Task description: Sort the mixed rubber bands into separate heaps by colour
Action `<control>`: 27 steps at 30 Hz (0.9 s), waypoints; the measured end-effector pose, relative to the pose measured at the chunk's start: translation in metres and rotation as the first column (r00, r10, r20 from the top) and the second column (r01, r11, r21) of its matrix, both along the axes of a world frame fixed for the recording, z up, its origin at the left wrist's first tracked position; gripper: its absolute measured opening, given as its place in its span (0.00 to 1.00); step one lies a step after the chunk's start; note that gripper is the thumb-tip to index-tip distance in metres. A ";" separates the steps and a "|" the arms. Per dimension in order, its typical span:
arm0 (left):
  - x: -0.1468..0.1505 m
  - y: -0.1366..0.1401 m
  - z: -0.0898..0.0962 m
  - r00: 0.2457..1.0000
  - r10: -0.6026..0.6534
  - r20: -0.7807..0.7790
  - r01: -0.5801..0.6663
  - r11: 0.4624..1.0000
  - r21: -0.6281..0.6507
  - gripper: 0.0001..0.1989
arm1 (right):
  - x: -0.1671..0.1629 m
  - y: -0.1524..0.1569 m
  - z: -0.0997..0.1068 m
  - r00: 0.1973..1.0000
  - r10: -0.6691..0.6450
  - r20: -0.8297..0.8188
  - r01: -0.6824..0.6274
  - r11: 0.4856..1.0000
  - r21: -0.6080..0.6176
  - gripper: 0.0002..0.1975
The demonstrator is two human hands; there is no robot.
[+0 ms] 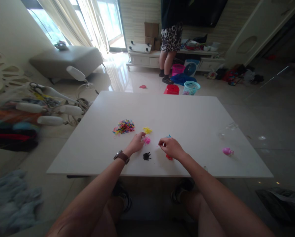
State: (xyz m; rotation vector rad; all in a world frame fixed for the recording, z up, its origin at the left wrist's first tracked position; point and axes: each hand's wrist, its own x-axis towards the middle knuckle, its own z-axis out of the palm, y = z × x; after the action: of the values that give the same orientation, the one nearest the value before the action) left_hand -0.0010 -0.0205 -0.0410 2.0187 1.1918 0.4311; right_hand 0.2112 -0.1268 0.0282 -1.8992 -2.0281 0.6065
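Note:
On the white table [187, 115], a mixed heap of small coloured rubber bands [124, 126] lies left of my hands. My left hand [137, 142], with a watch on its wrist, rests by a small pink pile [147, 140], its fingers apart. Just beyond is a yellow pile [147, 130], and nearer me a black pile [147, 156]. My right hand [172, 147] hovers over the table with thumb and finger pinched together; what they hold is too small to make out. Partly hidden by it are a red pile [169, 157] and some blue pieces [168, 136].
A pink toy-like object [227, 151] and a clear plastic item [231, 126] sit at the table's right. Beyond the far edge are a red stool [171, 89], a turquoise basket [191, 87] and a standing person [171, 39]. A lamp [63, 108] is close on the left.

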 end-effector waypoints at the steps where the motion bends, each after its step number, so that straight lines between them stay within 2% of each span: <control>1: 0.001 0.000 -0.001 1.000 -0.014 0.010 0.014 1.000 -0.002 0.19 | 0.000 0.000 0.000 1.000 0.001 0.001 -0.001 1.000 -0.001 0.08; 10: 0.008 -0.003 0.004 0.993 -0.079 0.091 0.084 0.995 -0.050 0.17 | 0.001 0.000 0.001 1.000 -0.008 -0.016 0.008 1.000 -0.003 0.08; 13: 0.006 -0.002 0.011 0.993 -0.055 0.104 0.056 0.998 -0.011 0.18 | 0.002 -0.001 0.002 1.000 -0.014 -0.020 0.014 1.000 -0.005 0.08; 16: 0.007 -0.004 0.020 0.995 0.035 0.096 -0.034 0.999 -0.013 0.17 | 0.003 -0.001 0.003 0.999 -0.025 -0.022 0.025 1.000 -0.002 0.07; 18: 0.009 -0.011 0.026 0.990 0.065 0.127 -0.051 0.993 -0.106 0.12 | 0.002 -0.001 0.003 0.999 -0.035 -0.037 0.035 0.999 0.009 0.07; 20: 0.014 -0.022 0.030 0.979 0.036 0.198 0.016 0.967 -0.254 0.09 | 0.001 0.000 0.004 0.996 -0.039 -0.076 0.041 0.999 0.030 0.06; 23: 0.021 -0.040 0.033 0.950 0.020 0.313 0.132 0.880 -0.456 0.14 | 0.000 0.000 0.003 0.987 -0.036 -0.154 0.046 0.997 0.058 0.05; 25: 0.024 -0.048 0.033 0.930 0.055 0.363 0.148 0.849 -0.508 0.13 | -0.001 0.000 0.002 0.982 -0.036 -0.183 0.048 0.997 0.063 0.06; 27: 0.025 -0.051 0.033 0.910 0.080 0.406 0.155 0.844 -0.514 0.09 | -0.002 0.000 0.001 0.981 -0.035 -0.191 0.048 0.997 0.060 0.06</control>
State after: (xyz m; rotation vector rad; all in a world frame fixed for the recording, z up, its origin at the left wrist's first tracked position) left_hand 0.0244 -0.0717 -0.0081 1.3713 0.8760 0.4205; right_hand 0.2093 -0.1267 0.0295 -1.7690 -1.8616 0.6757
